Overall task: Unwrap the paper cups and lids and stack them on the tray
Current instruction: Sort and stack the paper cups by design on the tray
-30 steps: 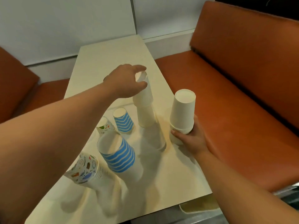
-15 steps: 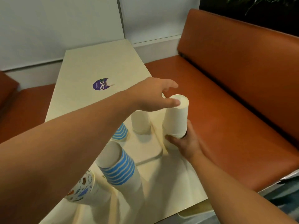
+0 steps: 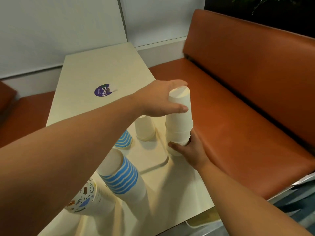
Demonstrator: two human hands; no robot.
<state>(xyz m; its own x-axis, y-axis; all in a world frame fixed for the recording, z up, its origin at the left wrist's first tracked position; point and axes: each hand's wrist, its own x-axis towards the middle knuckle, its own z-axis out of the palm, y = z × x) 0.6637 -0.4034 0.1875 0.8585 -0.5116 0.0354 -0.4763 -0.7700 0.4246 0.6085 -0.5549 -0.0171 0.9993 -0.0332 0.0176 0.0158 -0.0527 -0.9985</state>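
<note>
plain white paper cups (image 3: 179, 120), upturned and nested into a smooth matte column at the right edge of the cream tray (image 3: 153, 160), near the table's right side. left hand (image 3: 162, 99) reaching across from the left, thumb and fingers curled round the topmost cup, clamped on its tapered wall just under the flat round base. right hand (image 3: 190, 150) at the foot of the same column, fingers and thumb wrapped round the lowest rolled rims, gripping there. shallow tray with a rounded raised lip, pale and slightly glossy, lying on the cream laminate table (image 3: 102, 70). short white cup stack (image 3: 144, 128) standing upside down on the tray just left of the held column, apart from it. small blue-striped cup (image 3: 124, 140) beside that, partly hidden behind the left forearm. taller blue-striped stack (image 3: 119, 174) nearer the camera, wavy light-blue and white bands on top, plain white cylinders below. patterned stack (image 3: 87, 198) at lower left, white with small coloured doodles, ribbed by many rolled rims, tilted in the wide-angle view. round purple sticker (image 3: 103, 90) flat on the tabletop farther back, with a torn white scrap at its edge. orange-brown padded bench (image 3: 238, 103) to the right, smooth leather-like surface, seat and backrest meeting in a dark seam. pale flat wall panels (image 3: 68, 28) behind the table.
</note>
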